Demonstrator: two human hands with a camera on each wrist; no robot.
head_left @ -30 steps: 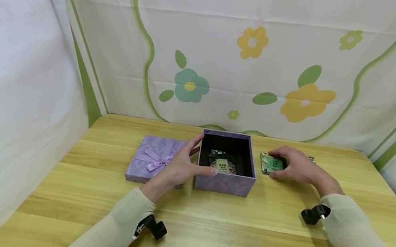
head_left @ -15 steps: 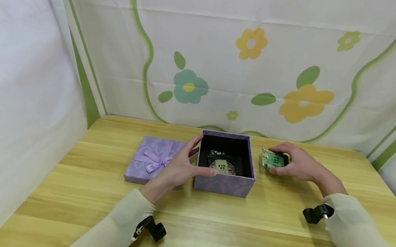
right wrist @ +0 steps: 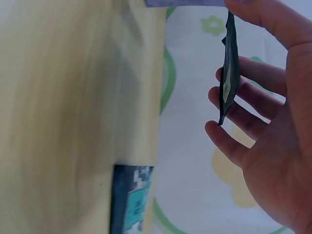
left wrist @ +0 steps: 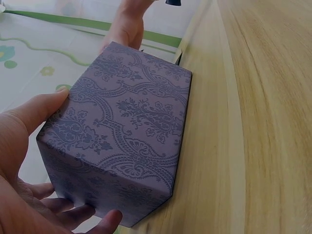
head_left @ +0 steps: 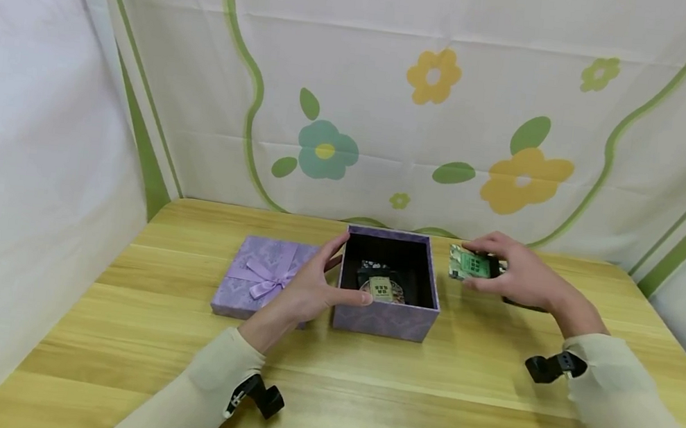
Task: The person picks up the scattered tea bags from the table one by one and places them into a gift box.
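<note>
A purple patterned gift box [head_left: 382, 323] stands uncovered on the table, its dark inside holding several flat packets [head_left: 382, 288]. My left hand [head_left: 310, 287] grips the box at its left front corner. In the left wrist view, the thumb lies at the rim and the fingers press along the side wall [left wrist: 97, 187]. To the right of the box, my right hand [head_left: 521, 278] pinches a thin green packet [head_left: 473, 265] by its edges, raised over the table. Below that hand lies another dark-edged packet with a teal label [right wrist: 135, 202], mostly hidden in the head view.
The purple lid [head_left: 246, 266] with a ribbon bow lies left of the box, partly behind my left hand. A white curtain [head_left: 379, 106] with printed flowers hangs along the back edge of the wooden table [head_left: 361, 397].
My right hand has lifted the green packet off the table and slightly back, uncovering part of another packet beneath. The left hand keeps its hold on the box.
</note>
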